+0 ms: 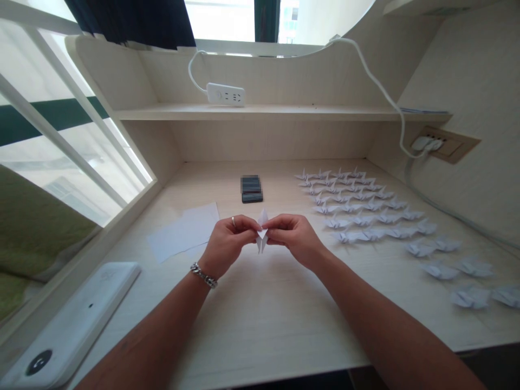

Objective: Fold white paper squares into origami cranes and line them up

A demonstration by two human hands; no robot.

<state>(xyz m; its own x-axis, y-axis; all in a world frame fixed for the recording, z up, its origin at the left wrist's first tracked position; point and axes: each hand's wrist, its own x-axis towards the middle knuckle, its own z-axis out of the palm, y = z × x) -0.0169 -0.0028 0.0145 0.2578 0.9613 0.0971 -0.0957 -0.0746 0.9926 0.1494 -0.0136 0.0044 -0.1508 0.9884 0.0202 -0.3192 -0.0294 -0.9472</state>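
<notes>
Both of my hands meet above the middle of the desk (264, 314) and pinch a small, partly folded piece of white paper (262, 233). My left hand (227, 241), with a ring and a chain bracelet, grips the paper's left side with closed fingers. My right hand (293, 235) grips its right side the same way. The folded paper stands upright between the fingertips, with points above and below them. A small stack of flat white paper sheets (184, 230) lies on the desk just left of my left hand.
Several finished white paper cranes (365, 208) lie in rows on the right half of the desk. A dark phone (252, 189) lies behind my hands. A white flat device (73, 319) sits at the front left. A power strip (225, 93) rests on the shelf, and a cable runs to a wall socket (442, 143).
</notes>
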